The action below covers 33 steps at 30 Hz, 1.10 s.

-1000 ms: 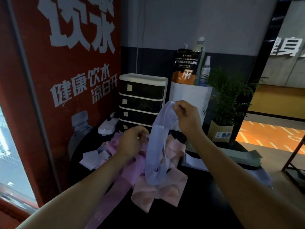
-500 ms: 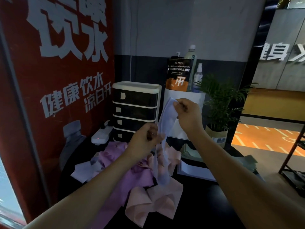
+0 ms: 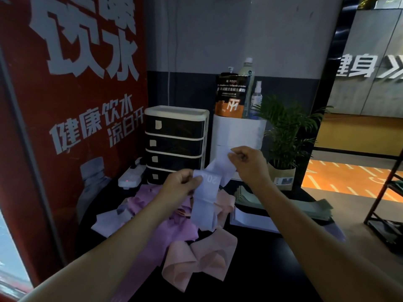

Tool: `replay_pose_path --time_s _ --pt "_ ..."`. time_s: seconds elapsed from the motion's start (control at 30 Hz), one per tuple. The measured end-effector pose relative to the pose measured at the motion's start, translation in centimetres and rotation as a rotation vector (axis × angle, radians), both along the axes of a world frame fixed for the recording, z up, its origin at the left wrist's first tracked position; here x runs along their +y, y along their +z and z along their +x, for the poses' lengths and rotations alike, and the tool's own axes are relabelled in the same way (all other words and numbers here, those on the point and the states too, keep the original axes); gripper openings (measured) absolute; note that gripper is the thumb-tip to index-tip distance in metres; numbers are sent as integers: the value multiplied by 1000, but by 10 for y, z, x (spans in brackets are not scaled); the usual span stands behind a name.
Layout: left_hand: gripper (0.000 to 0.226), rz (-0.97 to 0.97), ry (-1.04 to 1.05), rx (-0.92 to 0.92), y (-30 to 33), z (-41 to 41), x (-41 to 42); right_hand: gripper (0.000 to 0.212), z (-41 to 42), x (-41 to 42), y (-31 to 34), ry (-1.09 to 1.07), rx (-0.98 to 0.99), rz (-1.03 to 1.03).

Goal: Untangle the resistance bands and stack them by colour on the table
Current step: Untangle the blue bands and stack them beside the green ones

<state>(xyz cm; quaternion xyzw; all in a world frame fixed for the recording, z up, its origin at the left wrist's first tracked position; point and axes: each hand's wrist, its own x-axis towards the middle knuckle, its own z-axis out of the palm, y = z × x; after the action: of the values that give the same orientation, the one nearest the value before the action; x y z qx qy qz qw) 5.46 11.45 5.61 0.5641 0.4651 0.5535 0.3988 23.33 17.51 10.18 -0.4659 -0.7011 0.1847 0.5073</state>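
Lavender band (image 3: 205,199) — pinched between left hand (image 3: 178,182) and right hand (image 3: 248,164), lifted clear. Green stack (image 3: 283,203) done at right; pink-purple tangle (image 3: 174,225) remains on table (image 3: 261,269).

Dim room, red wall (image 3: 72,105), orange floor (image 3: 353,179)

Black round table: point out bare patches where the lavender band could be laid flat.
Bare black tabletop lies near the front edge, right of the folded pink bands and before the white sheet. The left and middle are crowded with tangled purple bands; folded green bands fill the right.
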Motion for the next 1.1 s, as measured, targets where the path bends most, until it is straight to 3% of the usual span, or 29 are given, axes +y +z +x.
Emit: replay_pose_path --time_s 0.1,0.27,0.33,0.43,0.67,0.73,0.87,0.93,1.0,1.1 --pt "10 -26 29 -59 1 3 -1 24 0 -13 -19 89 -111 -84" --pt "11 -113 84 -79 -10 9 -1 14 2 -42 -34 219 -150 -41" --pt "13 -161 110 -73 -14 13 1 21 3 -49 -43 292 -231 -47" --pt "14 -194 120 -128 -17 18 2 24 1 -52 -56 293 -353 -17" --pt "27 -224 119 -147 -17 17 -3 4 -9 -51 -61 238 -397 98" --pt "30 -218 169 -17 -19 10 0 4 -6 -50 -56 226 -340 74" --pt "30 -209 260 542 -20 -9 10 9 3 -44 -33 155 -192 -5" --pt "28 -194 298 728 -17 -16 13 8 7 -41 -18 141 -143 -31" --pt "18 -139 382 781 -6 -16 9 6 8 -37 -6 120 -82 -57" --pt "8 98 392 654 16 -8 1 9 8 -31 9 102 60 -114"
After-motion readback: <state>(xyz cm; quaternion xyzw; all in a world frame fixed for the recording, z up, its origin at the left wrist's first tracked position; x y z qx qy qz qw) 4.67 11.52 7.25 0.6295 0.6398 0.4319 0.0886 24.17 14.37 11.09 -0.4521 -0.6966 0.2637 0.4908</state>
